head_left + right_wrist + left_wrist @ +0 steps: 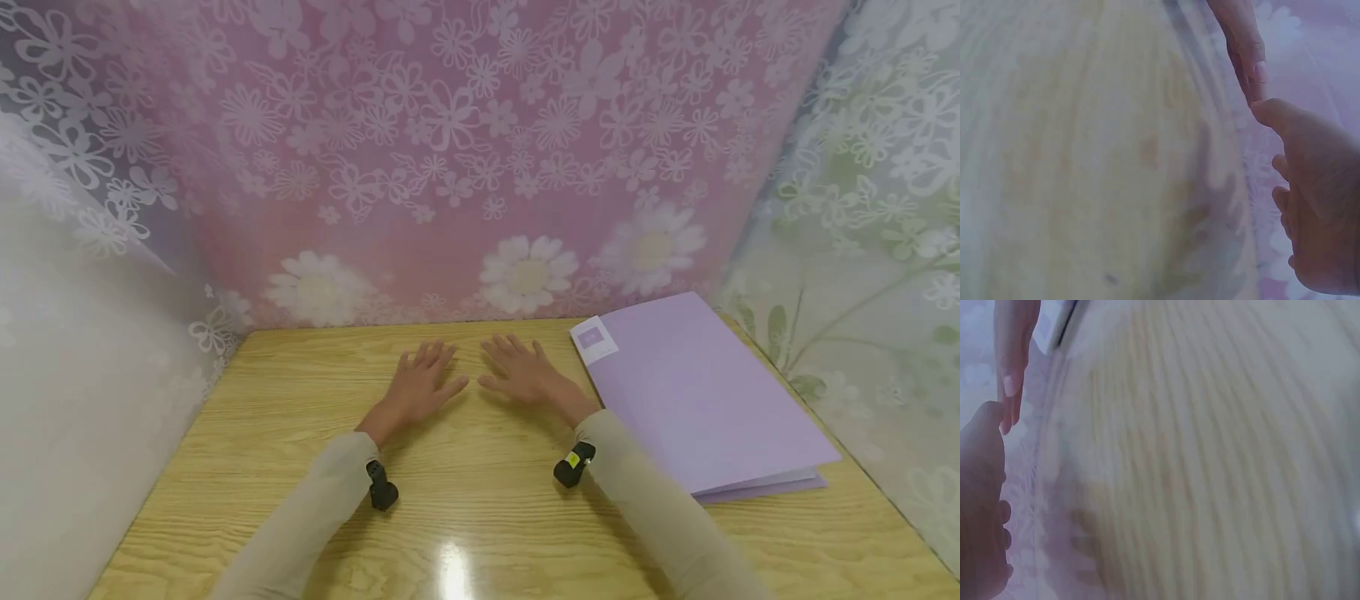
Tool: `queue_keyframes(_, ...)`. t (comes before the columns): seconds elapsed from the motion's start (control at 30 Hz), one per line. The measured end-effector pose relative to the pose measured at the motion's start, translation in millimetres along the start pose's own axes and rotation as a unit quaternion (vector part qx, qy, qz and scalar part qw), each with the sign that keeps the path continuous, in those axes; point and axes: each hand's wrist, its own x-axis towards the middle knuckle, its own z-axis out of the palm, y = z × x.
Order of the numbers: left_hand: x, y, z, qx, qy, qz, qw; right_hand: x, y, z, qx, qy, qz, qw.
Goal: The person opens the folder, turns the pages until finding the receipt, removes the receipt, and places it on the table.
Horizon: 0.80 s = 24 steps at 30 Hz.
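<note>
Both hands are held over the far middle of the wooden table (465, 467), palms down and fingers spread. The left hand (420, 383) and the right hand (525, 375) point away from the body, thumbs toward each other with a small gap between them in the head view. Neither holds anything. In the left wrist view the left hand (979, 506) shows at the left edge, with its shadow on the wood. The right wrist view has the right hand (1322, 200) at the right edge. Nearest to the right hand lies a light purple folder (712, 392) with a white label.
A pink flowered curtain (450, 167) hangs behind the table's far edge. Pale flowered sheets stand at the left (90, 350) and right (862, 333). The folder covers the table's right side, its near edge slightly parted. Small black cameras sit at both wrists.
</note>
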Motion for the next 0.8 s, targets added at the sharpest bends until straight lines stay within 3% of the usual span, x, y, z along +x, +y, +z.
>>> queue_keyframes(0.17, 12.8, 25.4, 3.5, -0.079, 0.002, -0.003, 0.9969, -5, 9, -36, -0.013, -0.012, 0.02, 1.0)
queue_keyframes(0.3, 23.9, 55.1, 12.2, -0.15, -0.005, -0.007, 0.9887, -19, 26, -68, -0.007, -0.021, 0.028, 0.999)
queue_keyframes(0.37, 29.8, 72.1, 18.8, -0.195, -0.009, -0.01, 0.9807, -29, 39, -82, -0.006, -0.021, 0.032, 0.999)
queue_keyframes(0.5, 39.4, 107.0, 37.2, -0.291, -0.014, -0.02, 0.9564, -54, 69, -105, -0.02, -0.022, 0.051, 0.998)
queue_keyframes(0.6, 44.0, 132.3, 53.4, -0.335, -0.015, -0.029, 0.9415, -76, 96, -117, -0.037, -0.024, 0.072, 0.996)
queue_keyframes(0.8, 50.9, 179.6, 80.7, -0.374, 0.011, -0.046, 0.9263, -124, 153, -127, -0.039, -0.008, 0.104, 0.994)
